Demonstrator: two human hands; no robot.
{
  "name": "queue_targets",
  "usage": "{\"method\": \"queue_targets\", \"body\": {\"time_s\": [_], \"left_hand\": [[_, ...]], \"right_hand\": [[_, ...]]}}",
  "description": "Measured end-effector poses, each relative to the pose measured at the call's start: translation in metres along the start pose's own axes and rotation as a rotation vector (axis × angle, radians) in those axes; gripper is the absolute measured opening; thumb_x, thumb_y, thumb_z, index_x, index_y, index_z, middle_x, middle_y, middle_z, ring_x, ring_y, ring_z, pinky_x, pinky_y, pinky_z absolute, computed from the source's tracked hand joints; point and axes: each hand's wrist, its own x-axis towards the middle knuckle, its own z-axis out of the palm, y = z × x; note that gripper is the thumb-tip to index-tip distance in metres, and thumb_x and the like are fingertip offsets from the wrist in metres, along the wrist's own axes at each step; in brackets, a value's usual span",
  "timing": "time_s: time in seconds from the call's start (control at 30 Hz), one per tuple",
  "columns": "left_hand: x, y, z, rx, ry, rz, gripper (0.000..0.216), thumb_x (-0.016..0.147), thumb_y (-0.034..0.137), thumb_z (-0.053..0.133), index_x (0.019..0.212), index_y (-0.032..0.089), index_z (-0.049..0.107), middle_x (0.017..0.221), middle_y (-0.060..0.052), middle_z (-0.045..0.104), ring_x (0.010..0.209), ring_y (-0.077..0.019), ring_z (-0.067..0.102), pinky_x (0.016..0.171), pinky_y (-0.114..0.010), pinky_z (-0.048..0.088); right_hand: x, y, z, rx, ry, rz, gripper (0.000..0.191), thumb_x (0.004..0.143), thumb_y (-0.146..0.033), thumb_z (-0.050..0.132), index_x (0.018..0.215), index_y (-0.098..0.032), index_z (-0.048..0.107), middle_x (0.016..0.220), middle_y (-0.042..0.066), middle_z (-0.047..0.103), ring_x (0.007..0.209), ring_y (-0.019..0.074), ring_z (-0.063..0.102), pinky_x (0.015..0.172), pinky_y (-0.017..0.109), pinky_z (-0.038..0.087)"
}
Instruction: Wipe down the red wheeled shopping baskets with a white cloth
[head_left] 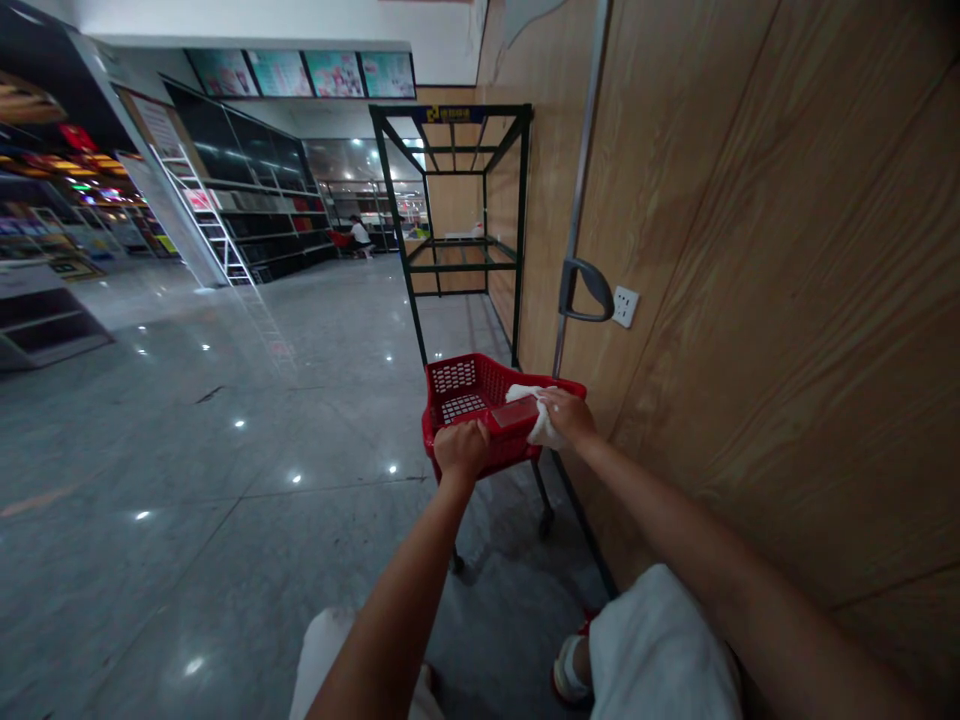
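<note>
Nearest are the person's knees in white shorts (660, 650) and a shoe (568, 672) on the glossy grey floor (225, 450). Both bare arms reach forward to a red basket (459, 380) on a wheeled stand, which sits just beside the wooden wall (750, 300) on the right. The left hand (461, 450) has its grip clamped over the near rim of the basket, knuckles up. The right hand (568, 415) has its grip closed on a white cloth (543, 433), pressing it on the near right corner of the rim, next to the flat red handle (514, 413). A fold of the cloth shows past the fingers.

The work in hand looks like wiping the rim. To do it well, I judge, the left hand should hold the basket firm: the stand rolls on wheels (546, 520), and a push from the cloth could send it away or into the wall. The cloth wants flat, even pressure along the rim, with its loose ends gathered in so they don't snag the lattice.

Further on, a door handle (585, 290) and a socket (625, 306) sit on the wall. A green rack (450, 110) stands behind the basket, and a ladder (214, 225) stands far left near dark shelves (255, 200).
</note>
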Motion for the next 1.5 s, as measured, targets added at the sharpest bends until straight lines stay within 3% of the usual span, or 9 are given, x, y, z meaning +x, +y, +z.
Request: {"method": "queue_targets", "body": {"time_s": [0.23, 0.37, 0.53, 0.8, 1.0, 1.1, 1.2, 1.33, 1.5], "left_hand": [[0.002, 0.004, 0.002, -0.011, -0.002, 0.037, 0.051, 0.092, 0.029, 0.025, 0.081, 0.012, 0.072, 0.075, -0.014, 0.07, 0.072, -0.024, 0.066, 0.069, -0.034, 0.042], [-0.002, -0.005, -0.001, -0.022, 0.031, 0.08, 0.053, 0.093, 0.032, 0.024, 0.08, 0.014, 0.072, 0.077, -0.013, 0.071, 0.072, -0.0241, 0.066, 0.068, -0.034, 0.041], [-0.008, -0.008, -0.001, 0.006, 0.056, 0.026, 0.051, 0.092, 0.031, 0.026, 0.074, 0.013, 0.07, 0.074, -0.014, 0.07, 0.073, -0.0239, 0.065, 0.072, -0.035, 0.041], [-0.025, 0.006, -0.021, -0.123, -0.01, 0.044, 0.032, 0.093, 0.029, 0.033, 0.097, 0.017, 0.063, 0.093, -0.01, 0.068, 0.08, -0.0208, 0.065, 0.072, -0.031, 0.044], [-0.029, -0.047, -0.039, -0.266, -0.139, 0.281, 0.031, 0.094, 0.033, 0.036, 0.101, 0.023, 0.065, 0.1, -0.004, 0.069, 0.089, -0.0172, 0.064, 0.081, -0.029, 0.048], [-0.019, -0.067, -0.025, -0.229, -0.123, 0.252, 0.035, 0.095, 0.035, 0.036, 0.111, 0.021, 0.064, 0.116, -0.006, 0.066, 0.114, -0.0208, 0.056, 0.1, -0.036, 0.041], [-0.019, -0.057, 0.005, -0.238, -0.167, 0.267, 0.041, 0.096, 0.033, 0.032, 0.128, 0.017, 0.052, 0.134, -0.008, 0.054, 0.13, -0.0199, 0.043, 0.11, -0.037, 0.032], [-0.027, -0.017, 0.039, -0.269, -0.094, 0.204, 0.048, 0.097, 0.033, 0.026, 0.137, 0.011, 0.039, 0.142, -0.013, 0.044, 0.134, -0.0207, 0.037, 0.109, -0.036, 0.034], [-0.034, 0.009, 0.041, -0.262, -0.047, 0.261, 0.051, 0.096, 0.038, 0.029, 0.135, 0.007, 0.041, 0.139, -0.016, 0.048, 0.133, -0.024, 0.04, 0.112, -0.039, 0.031]], "right_hand": [[-0.021, -0.073, 0.03, 0.017, -0.1, -0.283, 0.031, 0.091, -0.018, 0.046, 0.113, -0.022, 0.066, 0.121, 0.005, 0.064, 0.121, 0.0179, 0.053, 0.104, 0.036, 0.042], [-0.018, -0.048, 0.011, 0.104, -0.143, -0.384, 0.029, 0.091, -0.021, 0.047, 0.114, -0.022, 0.066, 0.12, 0.004, 0.065, 0.121, 0.0165, 0.053, 0.104, 0.035, 0.043], [-0.015, 0.004, -0.011, 0.021, 0.001, -0.112, 0.029, 0.09, -0.022, 0.044, 0.105, -0.023, 0.07, 0.11, 0.004, 0.07, 0.108, 0.0179, 0.062, 0.099, 0.038, 0.047], [-0.04, -0.063, 0.017, 0.141, 0.022, -0.316, 0.032, 0.093, -0.021, 0.043, 0.116, -0.021, 0.064, 0.118, 0.006, 0.066, 0.119, 0.0181, 0.055, 0.104, 0.037, 0.044], [-0.039, -0.032, -0.003, 0.311, -0.005, -0.406, 0.026, 0.091, -0.03, 0.049, 0.11, -0.025, 0.067, 0.113, 0.003, 0.068, 0.113, 0.0166, 0.059, 0.101, 0.035, 0.046], [-0.031, -0.01, -0.007, 0.285, 0.05, -0.307, 0.025, 0.091, -0.03, 0.048, 0.104, -0.023, 0.069, 0.109, 0.004, 0.07, 0.112, 0.017, 0.06, 0.101, 0.036, 0.046], [-0.024, -0.005, -0.006, 0.185, 0.096, -0.141, 0.027, 0.091, -0.027, 0.045, 0.101, -0.022, 0.07, 0.107, 0.005, 0.071, 0.109, 0.0182, 0.062, 0.099, 0.037, 0.047], [-0.033, -0.036, -0.001, 0.119, 0.021, -0.092, 0.027, 0.09, -0.023, 0.046, 0.101, -0.024, 0.071, 0.105, 0.004, 0.072, 0.105, 0.0184, 0.064, 0.096, 0.036, 0.049], [-0.062, -0.074, -0.003, 0.097, -0.015, -0.152, 0.034, 0.094, -0.022, 0.039, 0.116, -0.021, 0.065, 0.115, 0.006, 0.067, 0.114, 0.0191, 0.059, 0.104, 0.038, 0.042]]}}
